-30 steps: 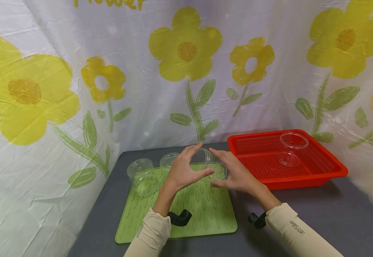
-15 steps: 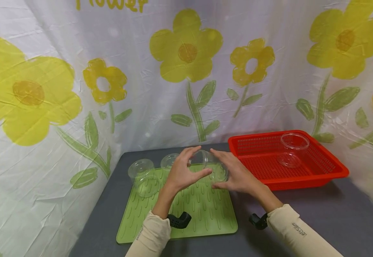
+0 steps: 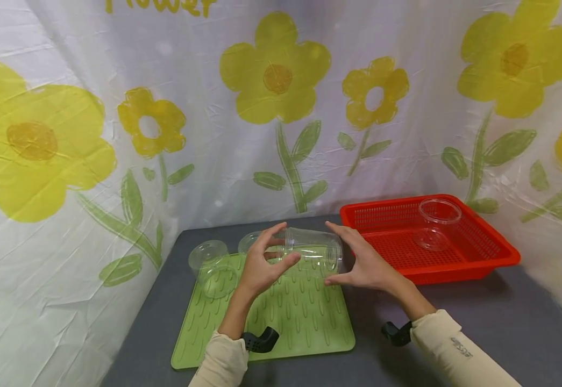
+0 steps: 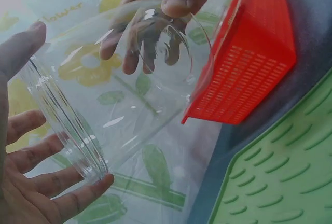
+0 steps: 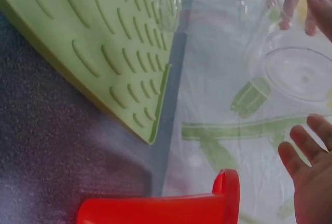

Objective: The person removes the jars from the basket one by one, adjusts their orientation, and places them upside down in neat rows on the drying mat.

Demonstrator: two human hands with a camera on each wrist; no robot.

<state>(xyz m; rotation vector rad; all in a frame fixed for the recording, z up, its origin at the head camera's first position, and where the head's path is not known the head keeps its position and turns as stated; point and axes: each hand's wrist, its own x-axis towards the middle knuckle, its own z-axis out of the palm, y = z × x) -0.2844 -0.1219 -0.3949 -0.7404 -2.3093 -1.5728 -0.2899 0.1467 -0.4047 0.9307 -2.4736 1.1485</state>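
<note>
A clear plastic cup (image 3: 312,248) lies sideways in the air between my hands, rim to the left and base to the right. Several ridge lines show at its rim in the left wrist view; whether cups are nested I cannot tell. My left hand (image 3: 264,263) grips that rim between thumb and fingers (image 4: 78,193). Around the base end curves my right hand (image 3: 365,263), its thumb and fingers spread wide. In the right wrist view its fingers (image 5: 306,146) are apart from the base. Below is a green ribbed mat (image 3: 305,322).
At the mat's back left stands another clear cup (image 3: 209,252). A further cup (image 3: 249,240) is partly hidden behind my left hand. The red basket (image 3: 493,252) at the right holds one upright clear cup (image 3: 439,212). A flower-printed curtain (image 3: 203,150) hangs behind the table.
My left hand has shifted left and my right hand slightly right, widening the gap between them. The cup's side now shows at full length between them.
</note>
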